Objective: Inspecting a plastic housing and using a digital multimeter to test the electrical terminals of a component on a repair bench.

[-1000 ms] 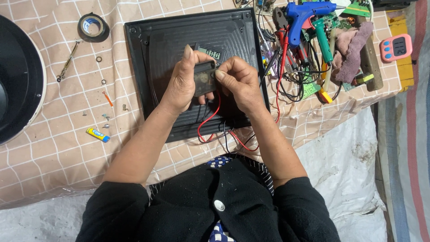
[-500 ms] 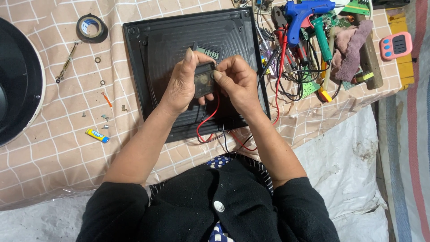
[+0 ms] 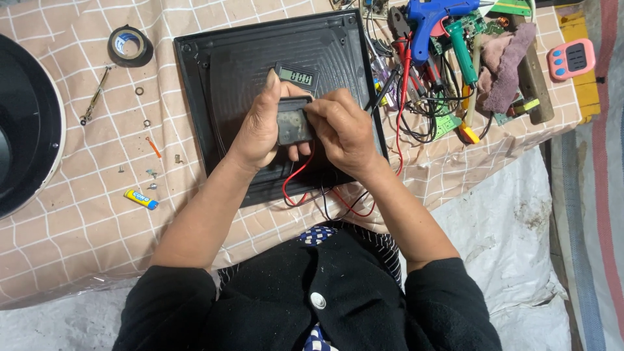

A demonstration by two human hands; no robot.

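My left hand [image 3: 261, 125] grips a small dark square module [image 3: 290, 125] from its left side, thumb underneath. My right hand [image 3: 340, 129] pinches the same module at its right edge. Both hands hover over a black square panel [image 3: 221, 58] lying on the checked cloth. A small grey meter with a display [image 3: 296, 76] lies on the panel just above my hands. Red and black wires [image 3: 300, 183] trail from under the hands toward my body.
A tape roll [image 3: 130, 45], a metal tool [image 3: 95, 97], screws and a small yellow battery [image 3: 141, 199] lie on the left. A large black round speaker [image 3: 26, 123] is at the far left. A blue glue gun [image 3: 432, 16], tangled wires, circuit boards, a cloth [image 3: 507, 65] and a pink timer [image 3: 571, 58] crowd the right.
Both hands have shifted slightly down the panel with the module, so the meter's display now shows fully above them.
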